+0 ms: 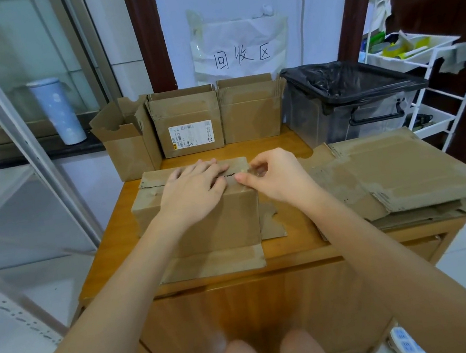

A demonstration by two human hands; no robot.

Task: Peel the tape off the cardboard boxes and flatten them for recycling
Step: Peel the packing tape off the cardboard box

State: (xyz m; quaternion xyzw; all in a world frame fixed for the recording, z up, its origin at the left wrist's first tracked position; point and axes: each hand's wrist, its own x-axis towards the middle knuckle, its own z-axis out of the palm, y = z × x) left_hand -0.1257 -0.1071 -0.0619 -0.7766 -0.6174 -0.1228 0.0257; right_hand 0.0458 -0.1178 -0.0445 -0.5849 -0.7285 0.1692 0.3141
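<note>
A closed cardboard box (220, 223) stands on the wooden table (296, 245) in front of me, its lower flap spread toward the table's front edge. My left hand (194, 188) lies flat on the box top, fingers spread, pressing it down. My right hand (271, 175) is at the top right corner, thumb and fingers pinched on the end of a clear tape strip (252, 170) along the top seam. Three more boxes (190, 122) stand in a row at the back of the table. Flattened cardboard (407, 174) is stacked on the right.
A clear bin lined with a black bag (347, 98) sits at the back right. A white wire cart (419, 57) with tape rolls stands beside it. A paper sign (240, 48) hangs on the wall. A light blue bottle (58, 111) stands on the left sill.
</note>
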